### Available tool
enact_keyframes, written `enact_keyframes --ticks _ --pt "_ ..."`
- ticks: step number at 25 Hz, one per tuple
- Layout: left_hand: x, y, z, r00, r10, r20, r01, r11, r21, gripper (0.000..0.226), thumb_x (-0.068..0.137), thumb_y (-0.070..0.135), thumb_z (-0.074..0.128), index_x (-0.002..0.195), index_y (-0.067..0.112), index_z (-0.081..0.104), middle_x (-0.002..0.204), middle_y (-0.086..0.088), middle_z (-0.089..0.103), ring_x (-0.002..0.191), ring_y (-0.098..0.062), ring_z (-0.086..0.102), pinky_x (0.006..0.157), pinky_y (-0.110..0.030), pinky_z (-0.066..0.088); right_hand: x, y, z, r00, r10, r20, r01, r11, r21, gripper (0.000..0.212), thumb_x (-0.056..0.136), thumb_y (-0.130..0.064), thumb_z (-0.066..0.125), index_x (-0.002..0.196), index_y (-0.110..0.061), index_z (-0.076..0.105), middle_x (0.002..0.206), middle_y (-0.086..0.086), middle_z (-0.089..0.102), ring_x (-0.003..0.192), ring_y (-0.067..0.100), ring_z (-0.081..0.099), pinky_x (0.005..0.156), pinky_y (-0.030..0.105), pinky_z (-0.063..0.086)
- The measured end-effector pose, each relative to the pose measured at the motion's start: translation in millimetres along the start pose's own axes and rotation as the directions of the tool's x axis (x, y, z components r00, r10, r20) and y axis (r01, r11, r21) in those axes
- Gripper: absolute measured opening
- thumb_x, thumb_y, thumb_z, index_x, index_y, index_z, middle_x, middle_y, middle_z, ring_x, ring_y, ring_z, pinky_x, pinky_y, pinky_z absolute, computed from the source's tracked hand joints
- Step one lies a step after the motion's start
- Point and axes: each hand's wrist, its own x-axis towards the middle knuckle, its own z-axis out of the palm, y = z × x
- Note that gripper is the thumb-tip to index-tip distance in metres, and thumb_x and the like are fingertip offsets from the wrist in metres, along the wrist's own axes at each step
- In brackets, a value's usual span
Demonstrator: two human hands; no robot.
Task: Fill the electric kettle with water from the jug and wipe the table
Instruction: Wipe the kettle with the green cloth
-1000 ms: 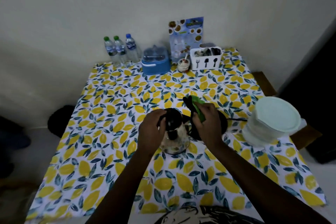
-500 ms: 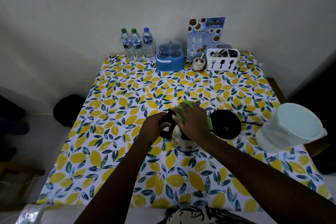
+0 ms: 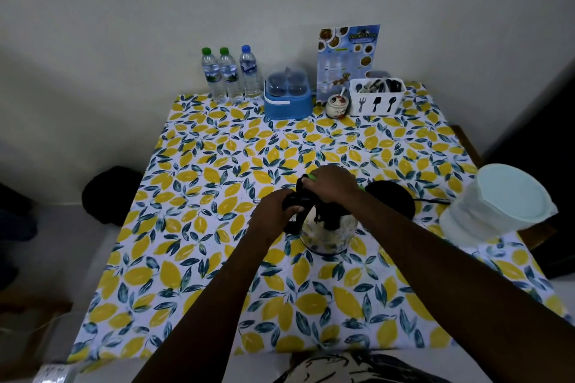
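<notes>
A glass electric kettle [image 3: 326, 235] stands mid-table on the lemon-print tablecloth [image 3: 217, 227]. My left hand [image 3: 273, 216] grips its black handle from the left. My right hand [image 3: 334, 185] rests over the kettle's top, holding a green and black cloth [image 3: 308, 179] against the lid. The kettle's round black base [image 3: 395, 199] sits just to the right with its cord trailing right. A translucent jug [image 3: 494, 205] with a pale lid stands at the table's right edge.
Along the back wall stand three water bottles [image 3: 230, 74], a blue lidded container [image 3: 287, 96], a small ceramic pot [image 3: 337, 104], a menu card [image 3: 347, 56] and a white cutlery caddy [image 3: 376, 96]. A dark object [image 3: 109, 193] lies on the floor to the left.
My right hand with the cloth has moved from beside the kettle onto its top. The kettle and my left hand have stayed beside the base.
</notes>
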Motion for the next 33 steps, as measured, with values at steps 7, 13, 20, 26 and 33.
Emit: enact_keyframes --ticks 7,13,20,26,33 --pt "4 17 7 0.996 0.091 -0.002 -0.091 0.994 -0.068 0.036 0.093 0.031 0.062 0.126 0.015 0.061 0.118 -0.013 0.066 0.106 -0.026 0.06 0.077 -0.02 0.038 34 17 -30 0.924 0.117 0.363 -0.248 0.908 0.338 0.045 0.086 -0.053 0.061 0.101 -0.011 0.069 0.106 0.013 0.064 0.083 0.025 0.062 0.077 0.037 0.049" --pt "9 12 6 0.997 0.071 -0.018 -0.073 0.992 -0.099 0.033 0.086 0.036 0.065 0.112 0.016 0.065 0.107 -0.008 0.07 0.094 -0.011 0.058 0.07 -0.005 0.037 35 80 -19 0.868 0.196 0.456 -0.477 0.583 0.657 0.053 0.08 -0.045 0.074 0.118 -0.009 0.066 0.107 0.015 0.069 0.095 0.032 0.067 0.088 0.039 0.053" --pt "15 7 8 0.999 0.028 -0.023 -0.028 0.999 -0.037 0.039 0.088 0.031 0.068 0.124 0.018 0.062 0.119 -0.005 0.067 0.104 -0.013 0.057 0.073 0.004 0.031 -33 97 49 0.925 0.174 0.337 -0.294 -0.231 0.927 0.033 0.098 -0.034 0.051 0.093 -0.015 0.078 0.073 0.002 0.076 0.072 0.022 0.067 0.056 0.027 0.056" --pt "19 6 2 0.992 0.018 0.128 -0.018 1.0 0.0 0.04 0.09 0.035 0.065 0.128 0.025 0.056 0.123 0.0 0.066 0.11 -0.016 0.059 0.08 -0.021 0.036 -84 12 114 0.833 0.535 -0.141 0.118 0.077 0.99 0.058 0.103 -0.035 0.039 0.153 -0.013 0.018 0.159 0.011 0.025 0.147 0.027 0.025 0.12 0.049 0.024" --pt "23 3 -4 0.984 -0.012 0.177 0.019 0.999 -0.034 0.041 0.088 0.029 0.068 0.127 0.025 0.057 0.123 0.0 0.066 0.105 -0.011 0.058 0.079 -0.014 0.037 -96 -1 148 0.787 0.442 -0.431 0.028 0.672 0.74 0.103 0.083 -0.033 0.07 0.153 -0.012 -0.003 0.162 0.017 0.001 0.15 0.034 0.004 0.118 0.055 0.023"
